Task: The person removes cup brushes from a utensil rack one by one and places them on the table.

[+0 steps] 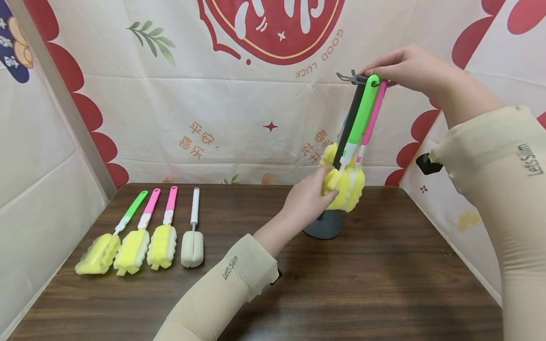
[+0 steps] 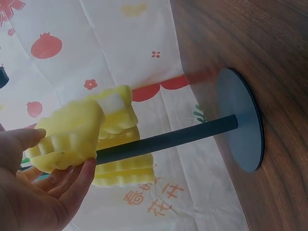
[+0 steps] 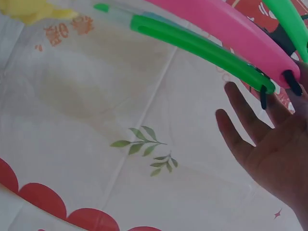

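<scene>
A dark stand with a round base (image 1: 323, 224) carries several sponge bottle brushes on hooks at its top. My left hand (image 1: 308, 195) grips the yellow sponge head (image 2: 72, 132) of a brush, fingers and thumb around it, beside the pole (image 2: 168, 140). Up at the hooks, my right hand (image 1: 411, 71) pinches the top of the stand (image 1: 351, 78), next to the green handle (image 1: 362, 111) and the pink handle (image 1: 375, 111). Its outer fingers are extended in the right wrist view, where a second green handle (image 3: 202, 52) hangs on a hook; the thumb is out of sight there.
On the left of the brown table (image 1: 256, 293) lie a green-handled brush (image 1: 100, 253), two pink-handled brushes (image 1: 132, 251) and a white brush (image 1: 192, 248), side by side. A printed cloth (image 1: 256, 118) hangs behind the table.
</scene>
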The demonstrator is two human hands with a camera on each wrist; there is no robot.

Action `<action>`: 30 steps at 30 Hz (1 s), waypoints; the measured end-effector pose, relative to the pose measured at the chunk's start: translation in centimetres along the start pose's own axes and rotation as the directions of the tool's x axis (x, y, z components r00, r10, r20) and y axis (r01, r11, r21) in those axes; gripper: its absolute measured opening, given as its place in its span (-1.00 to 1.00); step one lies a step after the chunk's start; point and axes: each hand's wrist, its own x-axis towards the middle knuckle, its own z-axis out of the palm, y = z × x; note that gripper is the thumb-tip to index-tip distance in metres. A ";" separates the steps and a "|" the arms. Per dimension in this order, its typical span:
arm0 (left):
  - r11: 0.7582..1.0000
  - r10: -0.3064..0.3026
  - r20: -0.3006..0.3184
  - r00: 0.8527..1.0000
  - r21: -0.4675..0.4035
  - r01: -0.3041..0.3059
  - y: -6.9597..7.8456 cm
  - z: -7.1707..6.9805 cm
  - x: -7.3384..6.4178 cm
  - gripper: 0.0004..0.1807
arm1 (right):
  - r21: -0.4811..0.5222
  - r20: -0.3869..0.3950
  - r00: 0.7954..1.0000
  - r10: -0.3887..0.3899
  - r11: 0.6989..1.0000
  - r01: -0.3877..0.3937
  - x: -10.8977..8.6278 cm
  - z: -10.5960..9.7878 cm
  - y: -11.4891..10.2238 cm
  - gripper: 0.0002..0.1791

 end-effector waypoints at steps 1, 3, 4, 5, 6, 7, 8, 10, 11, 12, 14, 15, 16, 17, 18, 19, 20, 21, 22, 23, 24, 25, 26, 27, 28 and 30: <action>1.000 0.003 -0.003 1.000 0.002 -0.003 0.0 0.0 0.0 -0.39 | -0.010 0.009 1.000 0.006 1.000 -0.006 0.1 -0.1 -0.1 -0.48; 1.000 0.010 -0.011 1.000 0.005 -0.010 0.1 0.0 -0.2 -0.39 | -0.022 0.028 0.999 0.022 1.000 -0.021 0.2 -0.3 -0.3 -0.47; 1.000 0.013 -0.014 1.000 0.005 -0.013 0.2 0.0 -0.2 -0.39 | -0.026 0.036 0.999 0.026 0.999 -0.025 0.2 -0.3 -0.4 -0.46; 1.000 0.019 -0.019 1.000 0.007 -0.019 0.2 0.0 -0.2 -0.39 | -0.027 0.041 0.999 0.029 0.999 -0.027 0.3 -0.4 -0.5 -0.46; 1.000 0.023 -0.024 0.999 0.010 -0.023 0.2 0.0 -0.2 -0.39 | -0.023 0.047 0.998 0.035 0.999 -0.034 0.3 -0.4 -0.6 -0.46; 1.000 0.027 -0.027 0.999 0.012 -0.027 0.2 0.0 -0.3 -0.39 | -0.017 0.051 0.998 0.040 0.999 -0.039 0.3 -0.4 -0.6 -0.47; 0.999 0.032 -0.031 0.999 0.012 -0.032 0.3 -0.1 -0.3 -0.39 | -0.014 0.054 0.998 0.041 0.999 -0.040 0.3 -0.4 -0.7 -0.47; 0.999 0.039 -0.031 0.999 0.011 -0.038 0.3 -0.1 -0.4 -0.40 | -0.002 0.054 0.998 0.044 0.999 -0.044 0.2 -0.4 -0.8 -0.47; 0.999 0.039 -0.028 0.999 0.010 -0.039 0.3 -0.1 -0.4 -0.40 | 0.005 0.052 0.998 0.043 0.999 -0.044 0.2 -0.4 -0.8 -0.47; 0.999 0.038 -0.024 0.999 0.008 -0.038 0.3 -0.1 -0.5 -0.40 | 0.011 0.050 0.998 0.042 0.999 -0.042 0.1 -0.3 -0.8 -0.47; 0.999 0.033 -0.014 0.999 0.005 -0.033 0.3 -0.1 -0.7 -0.40 | 0.019 0.052 0.998 0.041 0.999 -0.042 0.0 -0.3 -0.8 -0.46; 1.000 0.029 -0.009 1.000 0.006 -0.028 0.2 -0.2 -0.7 -0.40 | 0.024 0.052 0.998 0.042 0.999 -0.043 0.0 -0.3 -0.7 -0.46; 1.000 0.025 -0.006 1.000 0.010 -0.025 0.1 -0.3 -0.9 -0.40 | 0.025 0.054 0.998 0.038 0.999 -0.040 0.0 -0.3 -0.8 -0.46; 1.000 0.019 -0.003 1.000 0.008 -0.019 0.0 -0.4 -1.0 -0.39 | 0.027 0.056 0.998 0.034 0.999 -0.036 0.0 -0.3 -0.8 -0.46; 1.000 0.018 -0.004 1.000 0.005 -0.017 -0.1 -0.5 -1.1 -0.39 | 0.027 0.058 0.998 0.032 0.999 -0.034 -0.1 -0.3 -0.8 -0.46; 1.000 0.016 -0.004 1.000 0.002 -0.016 -0.2 -0.6 -1.2 -0.39 | 0.027 0.057 0.998 0.034 0.999 -0.036 -0.1 -0.2 -0.8 -0.46; 1.000 0.016 -0.006 1.000 0.001 -0.016 -0.3 -0.6 -1.4 -0.40 | 0.028 0.056 0.998 0.033 0.999 -0.034 -0.1 -0.2 -0.8 -0.46; 1.000 0.017 -0.007 1.000 -0.002 -0.017 -0.4 -0.7 -1.5 -0.40 | 0.029 0.055 0.998 0.030 0.999 -0.032 -0.1 -0.1 -0.8 -0.46; 1.000 0.019 -0.008 1.000 -0.005 -0.019 -0.5 -0.8 -1.6 -0.40 | 0.031 0.053 0.998 0.029 0.999 -0.031 -0.2 -0.1 -0.7 -0.46; 1.000 0.021 -0.008 1.000 -0.011 -0.021 -0.5 -0.9 -1.7 -0.40 | 0.036 0.051 0.998 0.029 0.999 -0.030 -0.2 -0.1 -0.7 -0.46; 1.000 0.028 -0.011 1.000 -0.013 -0.028 -0.6 -1.0 -1.8 -0.41 | 0.039 0.047 0.999 0.026 0.999 -0.028 -0.2 -0.1 -0.7 -0.46; 0.999 0.032 -0.010 0.999 -0.015 -0.032 -0.5 -1.0 -1.8 -0.41 | 0.041 0.042 0.999 0.026 0.999 -0.028 -0.2 -0.1 -0.6 -0.46; 0.999 0.036 -0.010 0.999 -0.016 -0.036 -0.5 -1.1 -1.9 -0.42 | 0.052 0.040 0.999 0.026 0.998 -0.028 -0.2 -0.1 -0.6 -0.46; 0.999 0.039 -0.010 0.999 -0.016 -0.039 -0.4 -1.1 -1.9 -0.42 | 0.054 0.037 0.999 0.024 0.998 -0.026 -0.2 -0.1 -0.6 -0.47; 0.999 0.041 -0.008 0.999 -0.020 -0.042 -0.4 -1.1 -2.0 -0.42 | 0.060 0.033 0.999 0.025 0.998 -0.027 -0.2 -0.1 -0.5 -0.47; 0.999 0.043 -0.008 0.999 -0.021 -0.043 -0.3 -1.1 -2.1 -0.42 | 0.061 0.028 0.999 0.023 0.998 -0.025 -0.2 0.0 -0.5 -0.48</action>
